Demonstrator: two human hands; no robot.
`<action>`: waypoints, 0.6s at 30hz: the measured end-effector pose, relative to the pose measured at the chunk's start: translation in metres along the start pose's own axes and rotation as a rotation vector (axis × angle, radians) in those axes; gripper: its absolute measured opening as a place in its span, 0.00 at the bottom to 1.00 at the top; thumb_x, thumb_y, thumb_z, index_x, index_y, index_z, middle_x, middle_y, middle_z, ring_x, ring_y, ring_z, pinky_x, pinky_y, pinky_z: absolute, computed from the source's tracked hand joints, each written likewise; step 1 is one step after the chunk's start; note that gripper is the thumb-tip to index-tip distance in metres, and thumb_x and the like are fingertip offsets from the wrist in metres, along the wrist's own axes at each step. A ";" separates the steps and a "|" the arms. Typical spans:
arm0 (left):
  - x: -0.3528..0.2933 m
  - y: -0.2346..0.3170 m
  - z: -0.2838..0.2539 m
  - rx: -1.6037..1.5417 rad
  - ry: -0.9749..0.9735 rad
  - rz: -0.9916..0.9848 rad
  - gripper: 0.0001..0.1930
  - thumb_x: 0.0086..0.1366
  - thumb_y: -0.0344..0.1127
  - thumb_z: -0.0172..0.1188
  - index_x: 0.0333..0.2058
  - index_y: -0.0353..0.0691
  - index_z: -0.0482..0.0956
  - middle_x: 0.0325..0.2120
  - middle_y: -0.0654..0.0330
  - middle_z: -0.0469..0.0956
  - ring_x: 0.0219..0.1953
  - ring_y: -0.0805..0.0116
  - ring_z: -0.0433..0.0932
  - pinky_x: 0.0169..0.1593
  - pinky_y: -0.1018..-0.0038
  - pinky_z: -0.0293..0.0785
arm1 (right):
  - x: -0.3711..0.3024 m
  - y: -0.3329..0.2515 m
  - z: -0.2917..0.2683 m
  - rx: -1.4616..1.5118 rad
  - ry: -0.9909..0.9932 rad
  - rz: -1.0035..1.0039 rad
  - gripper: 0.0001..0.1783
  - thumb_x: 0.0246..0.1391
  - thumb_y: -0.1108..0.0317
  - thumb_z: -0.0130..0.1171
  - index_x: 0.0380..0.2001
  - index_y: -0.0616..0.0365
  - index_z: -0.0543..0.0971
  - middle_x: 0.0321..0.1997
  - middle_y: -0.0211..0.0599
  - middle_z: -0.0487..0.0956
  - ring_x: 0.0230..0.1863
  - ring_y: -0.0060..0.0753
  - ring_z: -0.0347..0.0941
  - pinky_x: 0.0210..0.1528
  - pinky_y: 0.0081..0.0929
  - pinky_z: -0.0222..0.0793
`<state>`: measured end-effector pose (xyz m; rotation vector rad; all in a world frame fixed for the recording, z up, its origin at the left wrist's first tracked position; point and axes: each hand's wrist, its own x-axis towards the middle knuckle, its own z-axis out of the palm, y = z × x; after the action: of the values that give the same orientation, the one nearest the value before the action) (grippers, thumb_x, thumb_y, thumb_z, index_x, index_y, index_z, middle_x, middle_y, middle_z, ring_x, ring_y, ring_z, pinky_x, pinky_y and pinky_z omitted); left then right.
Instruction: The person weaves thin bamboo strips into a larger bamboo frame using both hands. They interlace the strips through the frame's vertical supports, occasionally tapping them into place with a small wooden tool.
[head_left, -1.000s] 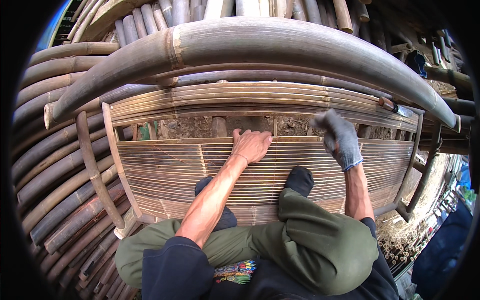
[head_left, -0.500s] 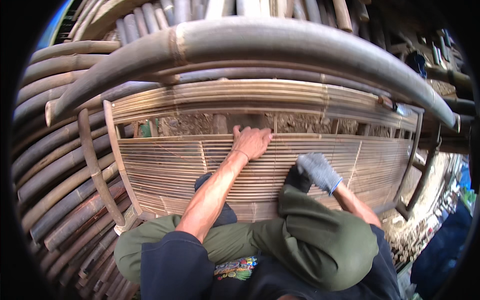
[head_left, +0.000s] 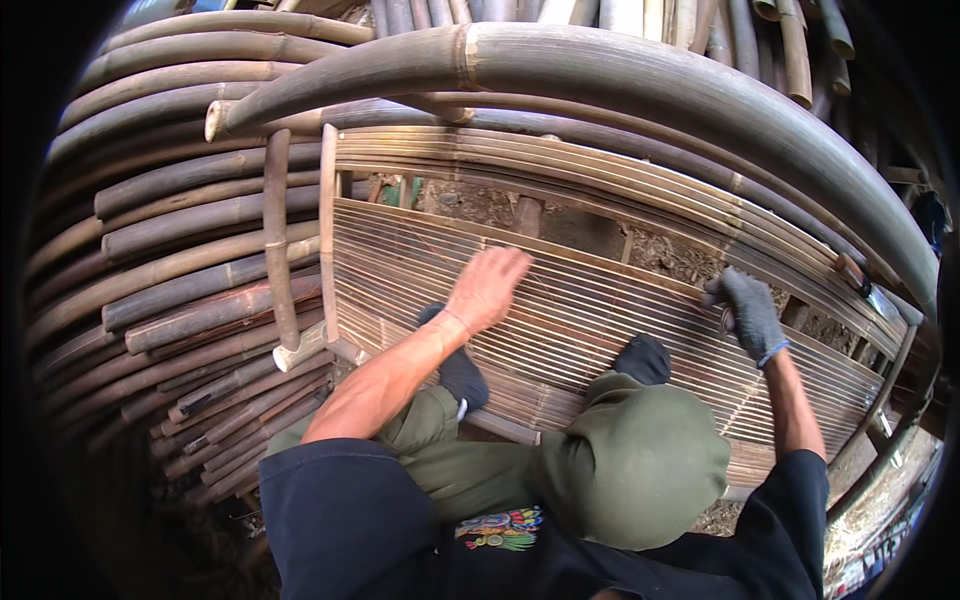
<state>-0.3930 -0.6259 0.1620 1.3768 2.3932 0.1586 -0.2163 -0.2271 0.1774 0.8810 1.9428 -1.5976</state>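
Observation:
A bamboo slatted panel (head_left: 560, 315) lies in front of me, its long thin strips running left to right inside a frame. Bare and slightly blurred, my left hand (head_left: 488, 288) is over the strips left of the middle, its fingertips hard to make out. My right hand (head_left: 750, 312), in a grey knit glove, is at the far edge of the panel on the right. Its fingers are curled; what they hold, if anything, is hidden. Beyond a gap lies a second band of strips (head_left: 600, 180), where a knife (head_left: 868, 285) with a brown handle rests at the right end.
A thick bamboo pole (head_left: 640, 75) arches across the far side. Stacked bamboo poles (head_left: 190, 240) fill the left, and more cut poles (head_left: 730, 35) lie at the back. My dark-socked feet (head_left: 640, 360) rest on the panel, with my green-trousered knee (head_left: 650, 465) between my arms.
My right hand has moved away from beside my foot, rightward to the panel's far edge. My left hand has drawn back from that edge onto the strips. The whole view has turned.

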 end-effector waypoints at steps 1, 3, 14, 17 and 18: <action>-0.014 -0.020 -0.002 0.091 -0.001 -0.083 0.27 0.53 0.23 0.55 0.55 0.37 0.71 0.52 0.51 0.72 0.57 0.52 0.69 0.63 0.58 0.66 | 0.003 0.010 -0.008 0.162 0.013 0.068 0.14 0.62 0.61 0.51 0.32 0.59 0.80 0.28 0.38 0.82 0.20 0.26 0.74 0.23 0.24 0.70; -0.025 -0.057 -0.020 0.185 -0.055 -0.106 0.24 0.55 0.24 0.55 0.53 0.37 0.72 0.51 0.52 0.72 0.56 0.53 0.70 0.60 0.58 0.67 | 0.003 0.055 -0.044 0.088 0.124 -0.055 0.13 0.62 0.62 0.52 0.33 0.59 0.80 0.28 0.38 0.81 0.23 0.28 0.76 0.25 0.25 0.70; -0.021 -0.075 -0.003 0.121 -0.006 0.353 0.10 0.58 0.37 0.64 0.36 0.41 0.77 0.34 0.60 0.73 0.41 0.60 0.73 0.47 0.65 0.70 | -0.148 0.258 -0.139 -0.799 0.949 0.397 0.26 0.63 0.58 0.52 0.56 0.68 0.73 0.56 0.55 0.75 0.59 0.50 0.71 0.63 0.38 0.64; -0.021 -0.072 0.005 0.030 0.074 0.292 0.04 0.55 0.31 0.59 0.30 0.40 0.76 0.30 0.59 0.71 0.37 0.60 0.72 0.44 0.64 0.69 | -0.139 0.196 -0.047 -0.656 0.952 0.275 0.21 0.63 0.61 0.53 0.54 0.64 0.75 0.53 0.51 0.76 0.57 0.47 0.72 0.60 0.36 0.66; -0.018 -0.073 0.009 -0.009 0.075 0.285 0.04 0.55 0.31 0.59 0.30 0.40 0.76 0.30 0.59 0.71 0.38 0.60 0.72 0.44 0.65 0.69 | -0.131 0.183 -0.022 -0.584 0.966 0.216 0.19 0.63 0.64 0.54 0.53 0.62 0.75 0.52 0.49 0.77 0.56 0.45 0.72 0.59 0.36 0.67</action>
<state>-0.4409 -0.6791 0.1384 1.7310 2.2387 0.2996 0.0071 -0.2078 0.1518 1.6821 2.5718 -0.3785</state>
